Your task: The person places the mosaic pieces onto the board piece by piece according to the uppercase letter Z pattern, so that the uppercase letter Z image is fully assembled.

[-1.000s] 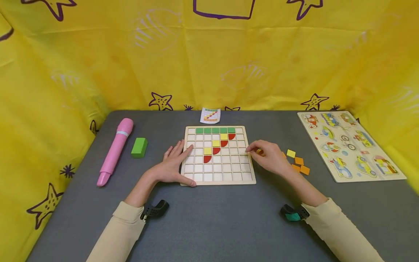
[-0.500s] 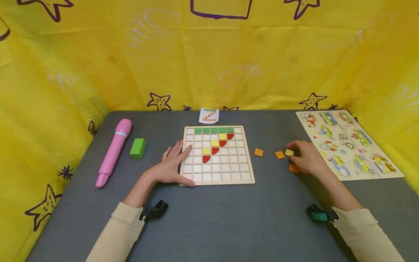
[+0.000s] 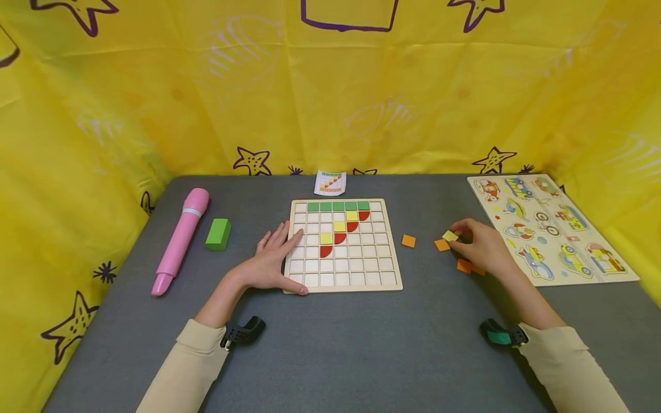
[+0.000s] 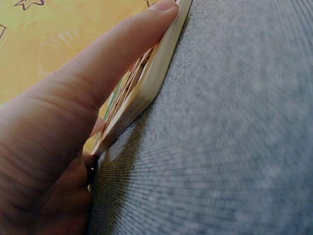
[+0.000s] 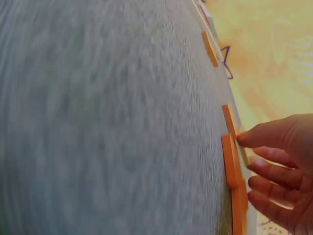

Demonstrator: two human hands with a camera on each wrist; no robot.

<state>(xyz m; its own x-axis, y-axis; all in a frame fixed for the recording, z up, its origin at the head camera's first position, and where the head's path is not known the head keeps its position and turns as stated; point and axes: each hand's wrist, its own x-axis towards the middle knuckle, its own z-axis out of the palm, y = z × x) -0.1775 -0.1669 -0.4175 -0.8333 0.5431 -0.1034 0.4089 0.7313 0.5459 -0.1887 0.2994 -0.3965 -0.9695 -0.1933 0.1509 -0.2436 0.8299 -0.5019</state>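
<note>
My left hand (image 3: pixel 270 260) rests with spread, straight fingers on the lower left corner of a wooden grid board (image 3: pixel 395 246). Its thumb (image 4: pixel 132 36) lies along the near frame in the left wrist view. In the grid sit a row of green square tiles (image 3: pixel 338 206) and a diagonal of yellow squares (image 3: pixel 326 238) and red quarter-circle tiles (image 3: pixel 326 251). Right of the board, my right hand (image 3: pixel 480 246) pinches a yellow square tile (image 3: pixel 450 236) between thumb and fingers. That tile overlaps an orange tile (image 3: pixel 441 245); more orange tiles (image 3: pixel 463 265) lie close by, partly under the hand.
Another orange tile (image 3: pixel 408 241) lies near the board's right edge. Behind the board is a small pattern card (image 3: pixel 330 183). A pink toy microphone (image 3: pixel 182 241) and a green block (image 3: pixel 218 234) are on the left, a wooden picture puzzle (image 3: pixel 552 229) on the right.
My right hand has left the board's right edge and moved right to the loose tiles. It has pinched the yellow tile and shifted it slightly left. My left hand has stayed put.
</note>
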